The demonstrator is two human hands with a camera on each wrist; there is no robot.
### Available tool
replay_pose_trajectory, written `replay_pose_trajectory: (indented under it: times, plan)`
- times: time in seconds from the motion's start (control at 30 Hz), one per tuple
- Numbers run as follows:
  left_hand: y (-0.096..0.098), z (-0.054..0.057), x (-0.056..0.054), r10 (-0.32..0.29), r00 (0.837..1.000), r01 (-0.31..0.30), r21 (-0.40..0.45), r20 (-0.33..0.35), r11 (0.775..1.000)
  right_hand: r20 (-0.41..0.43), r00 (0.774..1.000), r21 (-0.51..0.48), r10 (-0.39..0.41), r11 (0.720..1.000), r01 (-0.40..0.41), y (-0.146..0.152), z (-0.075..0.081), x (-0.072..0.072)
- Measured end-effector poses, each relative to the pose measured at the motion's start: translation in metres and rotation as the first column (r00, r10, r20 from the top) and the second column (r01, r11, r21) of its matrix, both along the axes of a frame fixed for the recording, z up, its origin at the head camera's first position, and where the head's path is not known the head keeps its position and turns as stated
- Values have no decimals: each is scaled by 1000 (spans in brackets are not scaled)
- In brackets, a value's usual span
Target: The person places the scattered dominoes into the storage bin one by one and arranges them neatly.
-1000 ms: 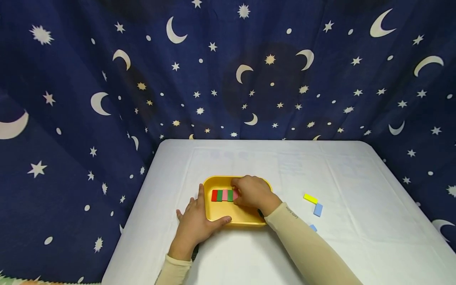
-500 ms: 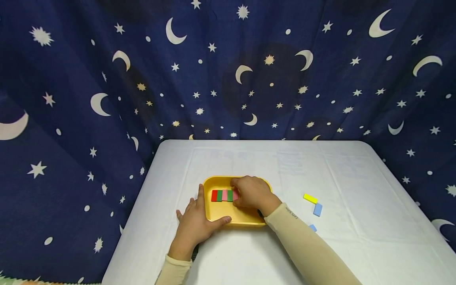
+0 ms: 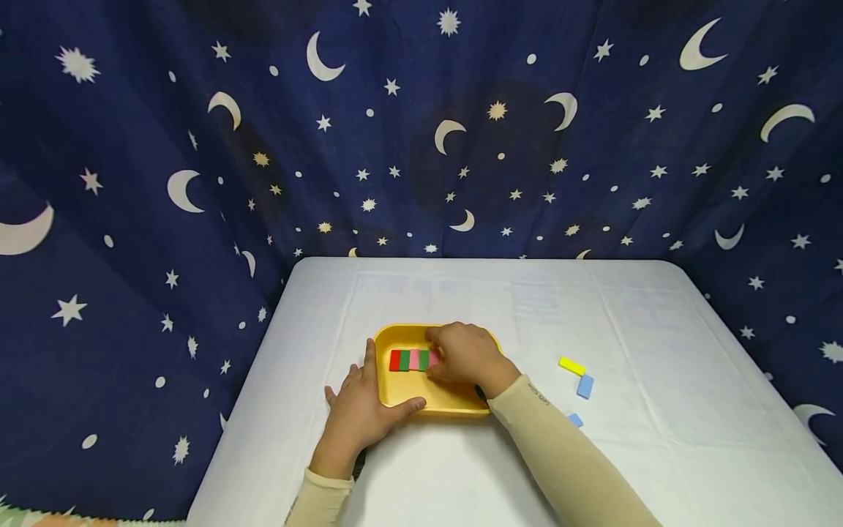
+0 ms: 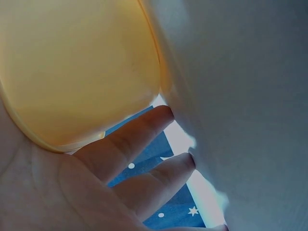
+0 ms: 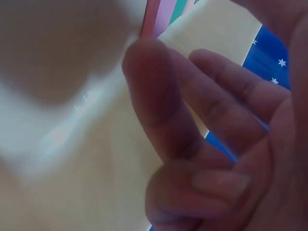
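In the head view, a yellow tray (image 3: 402, 391) holds a row of flat domino-like blocks: a red block (image 3: 394, 360) at the left, then green (image 3: 405, 361), pink (image 3: 413, 359), green (image 3: 424, 360) and another pink block (image 3: 433, 357). My right hand (image 3: 467, 355) reaches into the tray, its curled fingers holding that last pink block, which they partly cover. The right wrist view has one fingertip (image 5: 149, 53) touching the row's near end. My left hand (image 3: 358, 410) rests against the tray's left side with fingers extended, thumb along the near rim.
Right of the tray, a yellow block (image 3: 572, 366) touches or nearly touches a blue block (image 3: 585, 386) on the white table (image 3: 658, 454). Another blue block (image 3: 576, 420) is partly hidden by the right sleeve (image 3: 566, 454). A dark-blue star-and-moon curtain (image 3: 395, 146) surrounds the table.
Both hands, the tray and the row of blocks stay nearly as they were. The whole head view shifts very slightly.
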State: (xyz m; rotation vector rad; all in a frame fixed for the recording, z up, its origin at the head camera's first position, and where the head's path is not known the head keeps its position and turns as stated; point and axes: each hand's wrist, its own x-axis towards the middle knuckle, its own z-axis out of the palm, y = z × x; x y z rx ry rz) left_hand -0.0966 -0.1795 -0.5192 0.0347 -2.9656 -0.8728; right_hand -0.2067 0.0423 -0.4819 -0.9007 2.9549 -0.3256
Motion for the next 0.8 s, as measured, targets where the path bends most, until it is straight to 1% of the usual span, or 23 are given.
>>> replay_pose_trajectory:
  times: [0.2,0.4,0.63,0.8]
  plan:
    - [4,-3,0,-4,1000,4,10,12,1000,41,998,-14,-48,999,49,8,13,7]
    - [5,-4,0,-3,1000,3,13,18,1000,31,996,-22,-80,997,81,19,28,14]
    - [1,-2,1,0,1000,0,1,14,1000,-47,995,-53,-84,995,81,36,47,26]
    - [2,-2,1,-7,1000,7,2,14,1000,-94,991,-63,-99,994,94,52,57,41]
